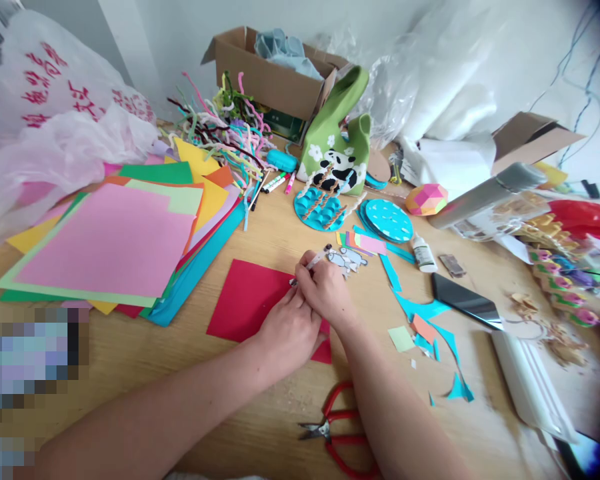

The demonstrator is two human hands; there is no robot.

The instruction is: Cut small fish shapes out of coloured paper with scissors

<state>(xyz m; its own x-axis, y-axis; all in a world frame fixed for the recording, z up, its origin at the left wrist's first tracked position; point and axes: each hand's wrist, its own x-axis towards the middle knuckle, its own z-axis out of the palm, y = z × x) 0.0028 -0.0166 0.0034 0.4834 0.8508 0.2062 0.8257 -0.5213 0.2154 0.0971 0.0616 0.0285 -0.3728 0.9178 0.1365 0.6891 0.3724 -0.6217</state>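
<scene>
My right hand is closed around a slim white pen with a dark upper end. Its writing end is hidden by my fingers. Stretched over a red sheet of paper, my left hand lies flat, its fingertips partly covered by the right hand. A small black-and-white piece shows at those fingertips; its kind is unclear. Just beyond the right hand lie grey cartoon paper cutouts. Red-handled scissors rest open near my right forearm.
Stacked coloured paper lies left, with pipe cleaners behind. A green panda bag stands beyond blue discs. Blue scraps, a glue bottle and a black phone lie right. A grey cylinder stands farther back.
</scene>
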